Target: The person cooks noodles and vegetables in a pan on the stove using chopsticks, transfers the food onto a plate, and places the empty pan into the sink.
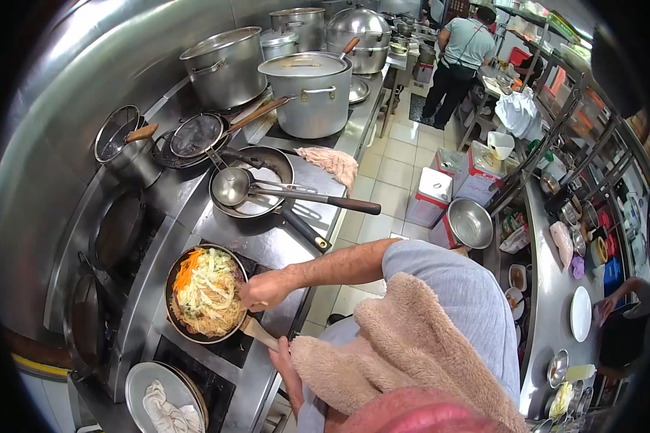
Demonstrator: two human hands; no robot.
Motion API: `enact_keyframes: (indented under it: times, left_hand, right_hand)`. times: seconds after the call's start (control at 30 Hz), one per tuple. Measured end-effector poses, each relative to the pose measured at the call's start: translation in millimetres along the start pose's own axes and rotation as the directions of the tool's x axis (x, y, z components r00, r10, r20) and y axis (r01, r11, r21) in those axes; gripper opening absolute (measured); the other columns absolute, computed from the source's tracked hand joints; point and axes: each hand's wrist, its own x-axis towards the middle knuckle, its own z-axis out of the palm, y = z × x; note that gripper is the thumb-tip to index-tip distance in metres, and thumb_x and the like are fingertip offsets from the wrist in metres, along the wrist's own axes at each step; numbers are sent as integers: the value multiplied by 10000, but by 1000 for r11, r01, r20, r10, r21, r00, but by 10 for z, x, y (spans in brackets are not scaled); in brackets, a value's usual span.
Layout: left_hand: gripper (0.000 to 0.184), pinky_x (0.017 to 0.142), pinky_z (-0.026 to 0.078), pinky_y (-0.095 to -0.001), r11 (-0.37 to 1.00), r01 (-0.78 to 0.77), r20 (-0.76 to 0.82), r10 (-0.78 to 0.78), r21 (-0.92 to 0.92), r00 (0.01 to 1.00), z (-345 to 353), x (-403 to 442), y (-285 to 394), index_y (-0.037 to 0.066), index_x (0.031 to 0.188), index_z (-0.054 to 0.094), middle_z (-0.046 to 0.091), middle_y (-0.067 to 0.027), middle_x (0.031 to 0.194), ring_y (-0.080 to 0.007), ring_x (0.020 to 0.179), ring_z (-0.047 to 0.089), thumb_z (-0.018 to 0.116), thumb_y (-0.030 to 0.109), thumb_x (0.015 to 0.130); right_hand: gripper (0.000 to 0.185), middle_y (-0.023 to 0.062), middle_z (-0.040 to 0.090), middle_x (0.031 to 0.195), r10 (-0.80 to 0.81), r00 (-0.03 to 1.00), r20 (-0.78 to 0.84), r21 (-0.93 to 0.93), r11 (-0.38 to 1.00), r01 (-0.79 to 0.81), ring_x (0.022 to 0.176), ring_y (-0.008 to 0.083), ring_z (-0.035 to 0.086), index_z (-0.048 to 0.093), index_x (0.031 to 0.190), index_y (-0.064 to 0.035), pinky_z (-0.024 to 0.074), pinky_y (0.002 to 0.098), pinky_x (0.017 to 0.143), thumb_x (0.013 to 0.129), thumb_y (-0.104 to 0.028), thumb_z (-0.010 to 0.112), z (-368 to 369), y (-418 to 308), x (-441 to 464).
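Note:
A frying pan (169,307) sits on the stove, filled with noodles (208,315), shredded cabbage (213,273) and orange carrot strips (188,270). My left hand (285,366) is closed round the pan's pale handle, partly hidden by the towel. Over the pan's near rim is my right hand (265,289), its fingers drawn together beside the noodles; whatever they may hold is hidden. Behind the right hand, another pan (287,167) carries a ladle (231,186) and a dark-handled utensil (325,200) laid across it.
Large steel pots (307,108) stand along the stove's far end, near a pink cloth (332,166). A metal lid (148,382) with a white rag lies at the lower left. Tins (430,195) and a steel bowl (471,222) flank the aisle. Another person (464,54) stands farther back.

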Motion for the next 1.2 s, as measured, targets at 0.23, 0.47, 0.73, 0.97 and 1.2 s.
enact_keyframes:
  times: [0.23, 0.47, 0.73, 0.97, 1.2]
  left_hand:
    - [255, 544, 431, -272, 990, 29, -18, -32, -139, 999, -190, 232, -400, 8, 968, 459, 503, -51, 746, -130, 629, 499, 581, 205, 861]
    - [258, 529, 432, -270, 999, 46, -34, -47, -27, 998, -257, 296, -492, 10, 952, 464, 501, -45, 711, -126, 595, 497, 595, 209, 854]
    - [250, 511, 433, -278, 994, -8, -15, 6, -110, 1000, -356, 466, -769, 16, 910, 475, 504, -38, 666, -122, 542, 487, 617, 211, 841]
    - [219, 537, 419, -267, 934, -74, -43, 95, 348, 995, -68, 113, -143, 20, 902, 482, 528, -36, 691, -117, 567, 491, 594, 202, 855]
    - [168, 396, 409, -282, 1000, 3, 62, -2, -13, 998, -9, 2, 61, 51, 846, 459, 492, -34, 588, -143, 418, 486, 562, 180, 873]
  right_hand:
    - [177, 120, 466, 715, -33, 994, -108, -238, 971, 6, 646, 291, 545, 464, 650, -26, 453, 383, 531, 737, -116, 588, 422, 593, 84]
    - [187, 118, 474, 804, 71, 992, -104, -268, 959, -97, 714, 297, 562, 480, 722, -27, 470, 400, 582, 739, -155, 615, 523, 797, 378]
    - [167, 146, 528, 849, 257, 905, -339, 34, 965, -261, 840, 328, 559, 571, 831, -10, 455, 394, 706, 754, -136, 648, 450, 713, 411]
    - [239, 163, 562, 812, 409, 838, -360, 58, 907, -418, 795, 333, 574, 604, 849, 10, 459, 399, 715, 865, -227, 590, -123, 134, 538]
    - [156, 143, 602, 801, 106, 946, -308, -71, 989, -134, 719, 319, 591, 628, 863, -37, 488, 382, 620, 827, -188, 638, -37, -10, 242]
